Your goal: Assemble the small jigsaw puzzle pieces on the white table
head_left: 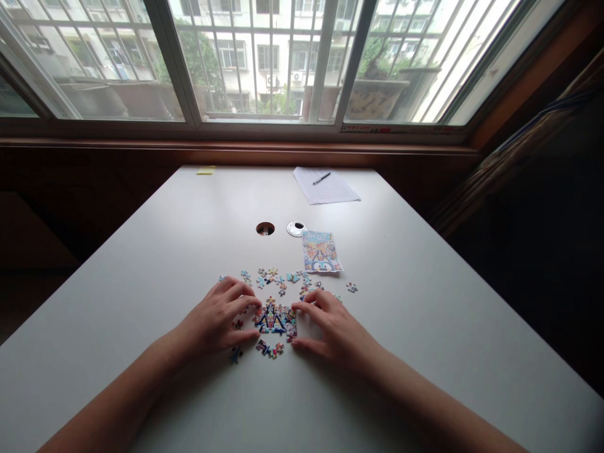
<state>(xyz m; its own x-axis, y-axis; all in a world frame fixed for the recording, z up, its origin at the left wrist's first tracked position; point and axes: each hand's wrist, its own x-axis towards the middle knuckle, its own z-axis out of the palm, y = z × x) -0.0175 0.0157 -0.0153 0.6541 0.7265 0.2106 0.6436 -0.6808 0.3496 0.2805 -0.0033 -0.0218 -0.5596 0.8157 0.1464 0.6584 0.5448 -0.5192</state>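
Observation:
A partly joined jigsaw puzzle (272, 319) lies flat on the white table, showing a dark zigzag among small colourful figures. My left hand (219, 314) grips its left edge, with curved fingertips at the upper corner and the thumb at the lower one. At the opposite edge, my right hand (333, 324) holds it the same way between fingers and thumb. Loose puzzle pieces (268, 275) are scattered beyond the joined part, and several more (270, 349) lie just below it. A blue piece (236, 355) sits under my left thumb. Some pieces are partly hidden by my left fingers.
A printed picture sheet (322, 251) lies beyond my right hand. Farther back are a round cable hole (265, 229), its metal cover (296, 229), paper sheets (325, 189) with a pen (321, 178), and a yellow note (206, 170). A barred window (264, 63) stands behind the table (189, 226).

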